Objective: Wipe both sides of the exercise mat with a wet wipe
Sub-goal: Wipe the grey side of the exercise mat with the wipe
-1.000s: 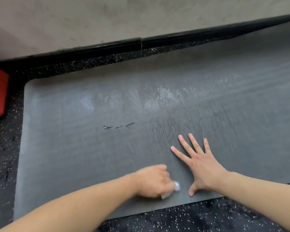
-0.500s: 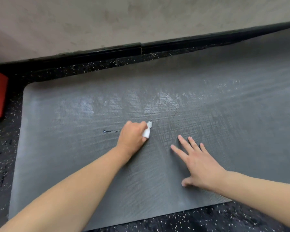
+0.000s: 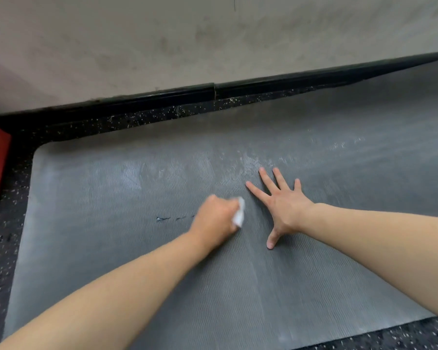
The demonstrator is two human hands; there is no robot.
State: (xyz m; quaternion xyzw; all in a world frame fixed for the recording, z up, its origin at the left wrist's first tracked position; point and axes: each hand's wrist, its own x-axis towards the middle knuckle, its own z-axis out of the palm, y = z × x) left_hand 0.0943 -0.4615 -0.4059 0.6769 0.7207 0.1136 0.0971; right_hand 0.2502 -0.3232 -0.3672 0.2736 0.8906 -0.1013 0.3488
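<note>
Left hand [image 3: 216, 218] grips the wipe [image 3: 239, 215] mid-mat [image 3: 111, 248]; right hand [image 3: 280, 205] lies flat, fingers spread, just beside it

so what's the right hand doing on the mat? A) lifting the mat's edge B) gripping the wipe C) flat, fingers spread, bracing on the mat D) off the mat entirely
C: the right hand lies flat with fingers spread on the mat, while the left hand grips the wipe.

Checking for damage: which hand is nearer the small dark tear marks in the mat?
Left. The left hand, gripping the wet wipe, sits right beside the tear marks, covering their right end. The right hand lies flat farther right on the mat.
</note>
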